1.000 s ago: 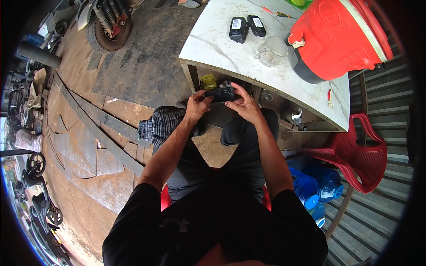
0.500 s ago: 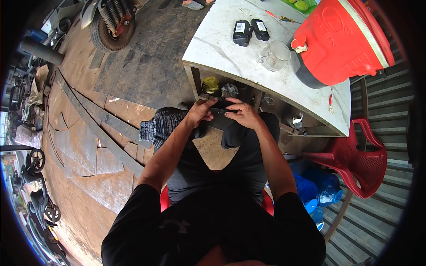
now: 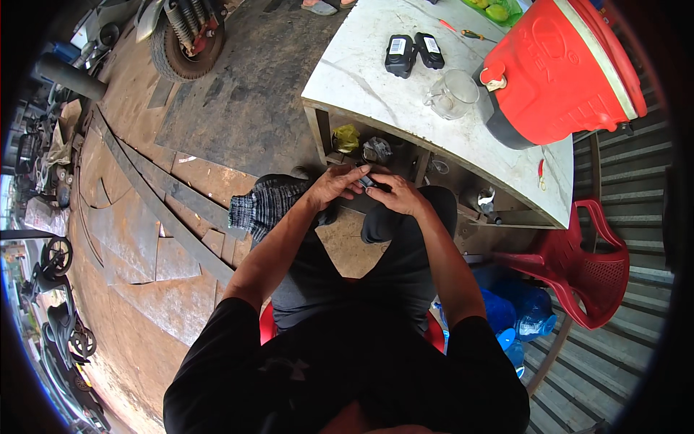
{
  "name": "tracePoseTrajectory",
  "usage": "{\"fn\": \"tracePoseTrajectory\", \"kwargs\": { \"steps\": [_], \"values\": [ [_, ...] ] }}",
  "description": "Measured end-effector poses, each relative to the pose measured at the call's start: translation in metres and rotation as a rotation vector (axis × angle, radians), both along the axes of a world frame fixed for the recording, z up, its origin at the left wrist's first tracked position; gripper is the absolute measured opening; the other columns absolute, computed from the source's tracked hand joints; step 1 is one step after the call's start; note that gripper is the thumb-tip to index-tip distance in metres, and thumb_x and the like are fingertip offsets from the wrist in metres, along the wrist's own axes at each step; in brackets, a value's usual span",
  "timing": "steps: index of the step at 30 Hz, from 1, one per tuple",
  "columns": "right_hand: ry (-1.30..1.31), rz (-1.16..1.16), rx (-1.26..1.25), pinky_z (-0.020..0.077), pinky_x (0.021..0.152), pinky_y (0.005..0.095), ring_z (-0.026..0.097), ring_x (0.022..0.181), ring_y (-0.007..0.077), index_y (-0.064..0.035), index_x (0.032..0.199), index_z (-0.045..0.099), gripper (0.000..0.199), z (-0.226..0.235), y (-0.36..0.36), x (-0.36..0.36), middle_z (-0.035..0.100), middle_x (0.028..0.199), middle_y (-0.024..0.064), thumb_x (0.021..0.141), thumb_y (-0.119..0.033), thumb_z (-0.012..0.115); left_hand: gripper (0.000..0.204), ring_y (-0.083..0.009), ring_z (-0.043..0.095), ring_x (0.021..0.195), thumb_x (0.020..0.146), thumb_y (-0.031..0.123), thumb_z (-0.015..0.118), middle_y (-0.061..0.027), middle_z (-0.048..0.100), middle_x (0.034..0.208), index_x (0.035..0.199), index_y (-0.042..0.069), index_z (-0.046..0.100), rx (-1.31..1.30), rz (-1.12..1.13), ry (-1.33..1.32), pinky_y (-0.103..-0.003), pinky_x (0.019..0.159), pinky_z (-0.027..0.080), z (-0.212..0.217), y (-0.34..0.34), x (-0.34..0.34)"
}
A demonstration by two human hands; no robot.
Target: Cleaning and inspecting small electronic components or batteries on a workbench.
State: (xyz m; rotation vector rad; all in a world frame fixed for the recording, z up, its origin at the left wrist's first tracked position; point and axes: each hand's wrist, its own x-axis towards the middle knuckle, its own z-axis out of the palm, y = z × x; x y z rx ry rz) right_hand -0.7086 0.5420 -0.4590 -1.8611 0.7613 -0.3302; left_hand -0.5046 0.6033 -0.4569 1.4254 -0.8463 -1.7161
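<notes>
Hands, left (image 3: 334,184) and right (image 3: 397,195), clamp one dark part (image 3: 372,181) at centre; two black boxes (image 3: 413,53), one cup (image 3: 453,94) on bench (image 3: 376,87) above.

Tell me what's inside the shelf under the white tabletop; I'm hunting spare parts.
Inside the shelf: a yellow bag and a grey bundle. The hands and tabletop cover the rest.

My left hand (image 3: 334,184) and right hand (image 3: 396,197) pinch a small black part (image 3: 374,182), matt plastic by its look. Table (image 3: 376,87): pale, smooth, marble-like top. Cooler (image 3: 560,69): glossy red plastic. Jug (image 3: 453,94): clear, glass or plastic. Two black boxes (image 3: 412,52): matt plastic. Chair (image 3: 578,267): red moulded plastic. Floor (image 3: 217,123): rough, stained concrete.
</notes>
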Motion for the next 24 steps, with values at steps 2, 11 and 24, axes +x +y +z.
{"fn": "tracePoseTrajectory", "kwargs": {
  "steps": [2, 11, 24],
  "values": [
    [-0.084, 0.06, -0.127, 0.0489, 0.086, 0.0346, 0.063, 0.103, 0.024, -0.0007, 0.11, 0.065, 0.032, 0.004, 0.002, 0.0, 0.063, 0.116, 0.0149, 0.087, -0.023, 0.064, 0.058, -0.0121, 0.062, 0.081, 0.081, 0.062, 0.064, -0.003, 0.065, 0.089, 0.098, 0.007, 0.065, 0.03, -0.055, 0.0, -0.027, 0.069, 0.05, 0.0, 0.001, -0.002],
    [-0.025, -0.065, 0.134, 0.0506, 0.079, 0.0293, 0.064, 0.089, 0.0148, -0.005, 0.11, 0.068, 0.033, 0.002, -0.007, 0.0, 0.07, 0.1, 0.0071, 0.088, -0.029, 0.068, 0.064, -0.0136, 0.062, 0.08, 0.08, 0.065, 0.063, -0.0041, 0.064, 0.087, 0.101, 0.005, 0.064, -0.006, 0.09, 0.021, -0.028, 0.068, 0.05, 0.0, -0.001, -0.001],
    [0.055, -0.131, 0.006, 0.0519, 0.072, 0.0307, 0.065, 0.084, 0.0177, -0.0035, 0.102, 0.069, 0.029, 0.008, 0.002, 0.004, 0.068, 0.095, 0.0084, 0.087, -0.029, 0.069, 0.057, -0.0114, 0.06, 0.08, 0.081, 0.063, 0.064, -0.0005, 0.063, 0.09, 0.101, 0.01, 0.064, 0.003, 0.238, -0.091, -0.026, 0.069, 0.048, -0.005, -0.002, 0.004]
  ]
}}
